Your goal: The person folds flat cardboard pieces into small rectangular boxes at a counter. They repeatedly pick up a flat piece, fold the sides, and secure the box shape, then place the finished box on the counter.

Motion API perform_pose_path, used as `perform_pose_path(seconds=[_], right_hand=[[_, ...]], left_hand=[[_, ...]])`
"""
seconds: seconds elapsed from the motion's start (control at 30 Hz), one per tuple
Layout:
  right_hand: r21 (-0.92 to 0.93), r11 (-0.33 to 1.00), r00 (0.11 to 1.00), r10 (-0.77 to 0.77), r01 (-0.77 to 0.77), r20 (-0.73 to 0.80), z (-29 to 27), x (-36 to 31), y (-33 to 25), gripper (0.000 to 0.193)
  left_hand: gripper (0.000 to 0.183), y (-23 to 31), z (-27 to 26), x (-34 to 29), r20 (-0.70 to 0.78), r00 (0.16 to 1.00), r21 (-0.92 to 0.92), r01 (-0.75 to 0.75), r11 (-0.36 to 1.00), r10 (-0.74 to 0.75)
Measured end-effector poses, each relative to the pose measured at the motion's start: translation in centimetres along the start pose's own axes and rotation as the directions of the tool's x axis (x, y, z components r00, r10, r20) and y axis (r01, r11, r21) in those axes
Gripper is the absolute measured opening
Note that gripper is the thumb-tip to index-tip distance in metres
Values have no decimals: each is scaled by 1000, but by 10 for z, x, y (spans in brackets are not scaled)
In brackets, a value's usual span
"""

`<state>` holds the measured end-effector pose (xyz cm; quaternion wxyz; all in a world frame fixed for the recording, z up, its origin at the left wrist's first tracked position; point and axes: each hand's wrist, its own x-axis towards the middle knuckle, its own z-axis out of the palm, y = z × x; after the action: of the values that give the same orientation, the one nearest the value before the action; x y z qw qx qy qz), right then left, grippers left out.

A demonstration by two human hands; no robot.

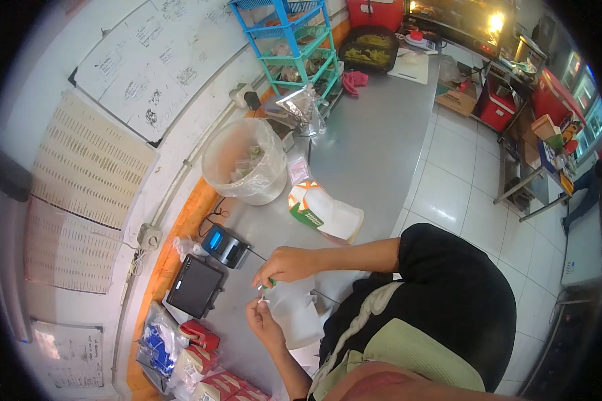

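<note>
While hands (274, 287) pinch a small green item (269, 284) | steel counter (374, 140) | white-tiled floor (448, 180)

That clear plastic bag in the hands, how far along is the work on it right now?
In hand: the right hand and left hand pinch a small green and white piece at the mouth of the clear plastic bag, which lies on the steel counter. Whether it is filled or sealed cannot be told. A white carton lies beside it; red boxes sit stacked at the left, untouched.

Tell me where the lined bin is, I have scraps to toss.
In the head view the lined bin stands on the steel counter against the wall, upper left of both hands, just beyond the white carton.
</note>
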<state>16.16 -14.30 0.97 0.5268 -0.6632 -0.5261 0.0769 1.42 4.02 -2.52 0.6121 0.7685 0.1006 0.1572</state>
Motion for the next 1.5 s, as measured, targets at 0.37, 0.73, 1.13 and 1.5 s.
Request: perform_pose_path(seconds=[0.37, 0.73, 1.13, 1.5], right_hand=[[-5, 977, 973, 214, -215, -86, 42, 0, -14, 20], [72, 942, 940, 317, -327, 128, 10, -10, 27, 16], [40, 967, 961, 255, -253, -106, 81, -34, 59, 26], [139, 962, 970, 242, -236, -25, 26, 1, 9, 23]], left_hand=[[13, 29, 28, -6, -279, 952, -62, 116, 991, -129], [25, 16, 3, 6, -472, 792, 414, -187, 891, 386], [22, 38, 14, -12, 221, 975, 397, -86, 914, -5], [24, 46, 20, 5, -150, 966, 490, -111, 865, 209]])
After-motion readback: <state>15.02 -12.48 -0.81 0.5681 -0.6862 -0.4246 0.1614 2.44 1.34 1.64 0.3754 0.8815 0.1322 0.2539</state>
